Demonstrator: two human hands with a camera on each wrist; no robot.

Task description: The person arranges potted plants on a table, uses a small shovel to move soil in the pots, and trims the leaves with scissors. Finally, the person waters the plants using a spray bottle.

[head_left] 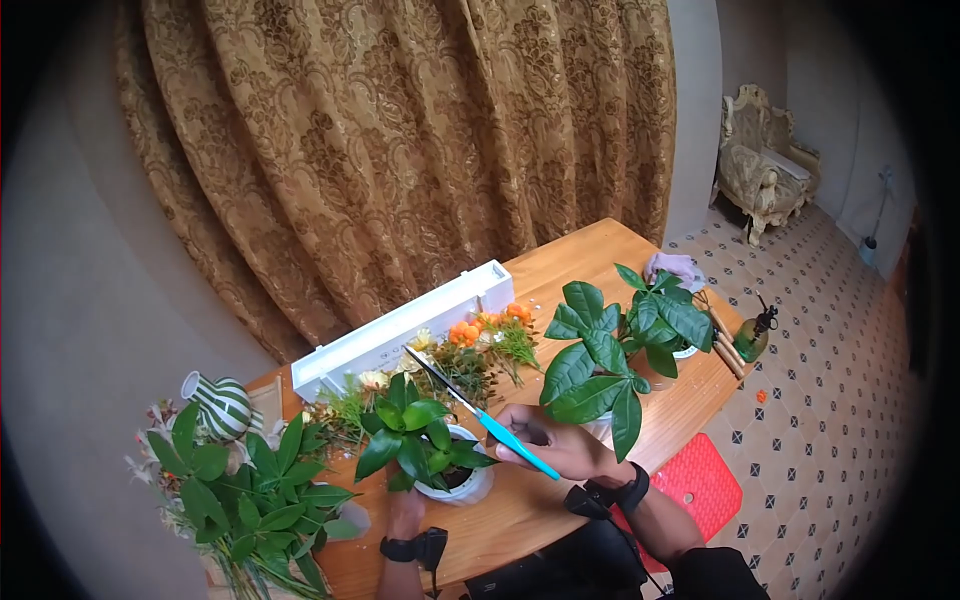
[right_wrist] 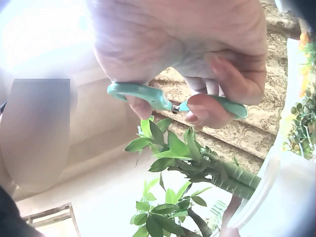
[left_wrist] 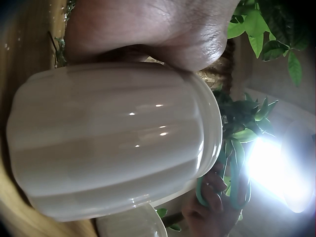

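Note:
My left hand (head_left: 405, 512) holds the near-left white flowerpot (head_left: 468, 488) at its side; leaves and the pot hide most of its fingers in the head view. In the left wrist view the palm presses against the fluted, glossy wall of the pot (left_wrist: 113, 138). A small green plant (head_left: 405, 432) with thick stems grows in it. My right hand (head_left: 565, 450) holds scissors (head_left: 515, 444) with teal handles, thumb and fingers through the loops. Their blades point up and left over the plant. In the right wrist view the scissor handles (right_wrist: 136, 92) stand spread, just above the leaves (right_wrist: 177, 148).
A long white planter box (head_left: 400, 325) lies at the back, with orange flowers (head_left: 465, 333) and greenery before it. A larger potted plant (head_left: 600, 365) stands right. Cut foliage (head_left: 255, 500) and a striped vase (head_left: 222, 407) are left. A spray bottle (head_left: 755, 335) is far right.

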